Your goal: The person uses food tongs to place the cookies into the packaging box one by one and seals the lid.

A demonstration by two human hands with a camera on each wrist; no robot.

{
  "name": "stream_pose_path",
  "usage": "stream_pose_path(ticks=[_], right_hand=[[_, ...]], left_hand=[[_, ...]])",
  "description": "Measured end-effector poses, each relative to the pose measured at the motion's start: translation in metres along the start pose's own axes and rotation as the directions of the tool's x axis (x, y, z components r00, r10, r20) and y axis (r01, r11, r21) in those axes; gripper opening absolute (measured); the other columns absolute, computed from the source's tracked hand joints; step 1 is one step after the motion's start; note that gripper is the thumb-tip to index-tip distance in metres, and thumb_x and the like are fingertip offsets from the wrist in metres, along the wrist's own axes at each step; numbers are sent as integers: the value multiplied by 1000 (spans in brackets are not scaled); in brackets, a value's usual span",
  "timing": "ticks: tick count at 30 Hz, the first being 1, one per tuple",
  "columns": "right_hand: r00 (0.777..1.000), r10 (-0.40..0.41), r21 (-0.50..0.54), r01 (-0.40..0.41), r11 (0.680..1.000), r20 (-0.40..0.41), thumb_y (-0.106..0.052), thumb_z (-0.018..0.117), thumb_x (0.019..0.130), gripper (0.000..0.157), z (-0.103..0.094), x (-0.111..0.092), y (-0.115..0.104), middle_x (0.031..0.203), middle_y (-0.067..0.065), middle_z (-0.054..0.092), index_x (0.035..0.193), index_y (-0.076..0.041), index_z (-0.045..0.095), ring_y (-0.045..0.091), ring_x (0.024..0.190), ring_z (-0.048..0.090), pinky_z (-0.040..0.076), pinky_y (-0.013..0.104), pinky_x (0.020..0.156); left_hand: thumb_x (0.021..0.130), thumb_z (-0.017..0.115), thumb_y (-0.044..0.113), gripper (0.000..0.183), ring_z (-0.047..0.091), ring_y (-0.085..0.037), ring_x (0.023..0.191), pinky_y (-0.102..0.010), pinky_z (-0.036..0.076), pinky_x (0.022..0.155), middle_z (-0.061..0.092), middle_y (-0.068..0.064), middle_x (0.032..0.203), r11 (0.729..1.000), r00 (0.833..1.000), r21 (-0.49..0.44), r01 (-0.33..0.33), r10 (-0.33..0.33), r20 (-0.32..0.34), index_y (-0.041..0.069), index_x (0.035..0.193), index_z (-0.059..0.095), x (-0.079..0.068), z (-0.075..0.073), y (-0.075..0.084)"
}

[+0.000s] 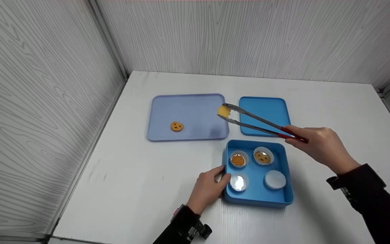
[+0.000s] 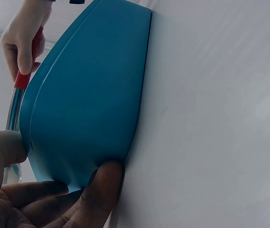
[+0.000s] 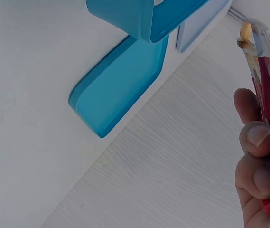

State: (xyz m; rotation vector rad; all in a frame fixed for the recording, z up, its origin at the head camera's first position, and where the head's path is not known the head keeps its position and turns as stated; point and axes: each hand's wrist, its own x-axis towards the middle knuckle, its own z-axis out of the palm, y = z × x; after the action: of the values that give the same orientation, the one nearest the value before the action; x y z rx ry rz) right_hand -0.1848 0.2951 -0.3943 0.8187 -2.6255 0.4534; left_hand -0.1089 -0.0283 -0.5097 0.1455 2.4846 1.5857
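Note:
My right hand (image 1: 323, 145) grips red-handled metal tongs (image 1: 262, 119), which pinch a small yellow cookie (image 1: 223, 111) over the right edge of the lavender tray. In the right wrist view, fingers (image 3: 258, 135) curl round the red handle. My left hand (image 1: 208, 188) holds the left wall of a blue box (image 1: 257, 203), thumb at the rim and fingers against the outside, as the left wrist view shows. Inside the box, an orange swirl cookie (image 1: 238, 160) and a brown cookie with holes (image 1: 262, 157) sit in paper cups. Two other white cups (image 1: 239, 182) (image 1: 275, 179) hold no cookie.
Behind the box lies the lavender tray (image 1: 188, 108), with one brown cookie (image 1: 177, 126) on it. A smaller blue tray or lid (image 1: 264, 105) lies to its right, partly under the tongs. Grey wood-grain panels (image 1: 215, 40) enclose the white table (image 1: 120, 189).

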Motion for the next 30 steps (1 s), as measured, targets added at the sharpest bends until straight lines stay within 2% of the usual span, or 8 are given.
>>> stream_pose_path(ticks=[6, 9, 17, 18, 23, 26, 28, 30], right_hand=[[999, -31, -28, 30, 999, -35, -4, 89, 76, 46, -9, -13, 1, 87, 11, 78, 120, -6, 77, 18, 64, 71, 48, 7, 62], [999, -32, -31, 31, 999, -44, -3, 90, 73, 49, -14, -20, 0, 86, 11, 78, 120, -5, 77, 19, 63, 71, 42, -1, 65], [999, -15, -66, 12, 998, -51, -1, 93, 66, 55, -26, -45, 2, 82, 9, 77, 119, -5, 77, 17, 59, 67, 46, 4, 61], [999, -18, -81, 14, 997, -50, -6, 93, 70, 51, -28, -49, 3, 81, 8, 77, 119, -5, 77, 17, 58, 66, 47, 6, 60], [999, -14, -119, 8, 993, -51, -10, 93, 70, 48, -38, -65, 6, 78, 9, 76, 116, -3, 78, 17, 55, 65, 47, 8, 56], [998, -35, -136, 27, 990, -58, -36, 79, 90, 41, -46, -74, 8, 77, 9, 75, 113, -1, 78, 16, 54, 64, 47, 9, 53], [996, -58, -144, 47, 989, -71, -53, 58, 99, 58, -51, -80, 10, 75, 8, 75, 111, -1, 79, 13, 52, 62, 46, 11, 51], [993, -71, -141, 58, 988, -93, -64, 40, 101, 74, -55, -86, 13, 75, 8, 75, 110, -2, 79, 9, 52, 60, 45, 11, 49]], left_hand=[[101, 60, 45, 56, 54, -22, 135, -43, 45, 112, 62, -7, 142, 1000, 1000, -4, 7, -7, 2, 9, 144, 60, 0, -1, 1], [101, 61, 44, 56, 54, -22, 136, -43, 45, 112, 62, -7, 143, 1000, 1000, -4, 12, -12, 5, 9, 144, 60, -1, -1, 2], [101, 61, 42, 54, 52, -19, 136, -41, 44, 113, 61, -6, 143, 1000, 1000, -5, 22, -22, 8, 10, 144, 60, -1, -1, 4], [101, 61, 42, 54, 52, -19, 136, -41, 44, 113, 61, -6, 143, 1000, 1000, -4, 22, -22, 7, 10, 144, 60, -1, -1, 4], [101, 60, 43, 54, 54, -21, 135, -42, 45, 112, 62, -7, 142, 1000, 1000, 14, 4, -4, -1, 9, 144, 60, -1, 0, 2], [101, 59, 44, 55, 56, -21, 134, -43, 46, 111, 63, -7, 141, 1000, 1000, 27, -8, 8, -6, 9, 144, 60, -1, 0, 1], [101, 59, 45, 55, 57, -20, 132, -43, 46, 111, 63, -7, 141, 999, 1000, 32, -8, 9, -6, 9, 144, 60, 0, 1, 1], [101, 59, 45, 55, 57, -19, 132, -43, 46, 110, 63, -6, 141, 1000, 1000, 27, -4, 4, -6, 10, 144, 60, 0, 1, 0]])
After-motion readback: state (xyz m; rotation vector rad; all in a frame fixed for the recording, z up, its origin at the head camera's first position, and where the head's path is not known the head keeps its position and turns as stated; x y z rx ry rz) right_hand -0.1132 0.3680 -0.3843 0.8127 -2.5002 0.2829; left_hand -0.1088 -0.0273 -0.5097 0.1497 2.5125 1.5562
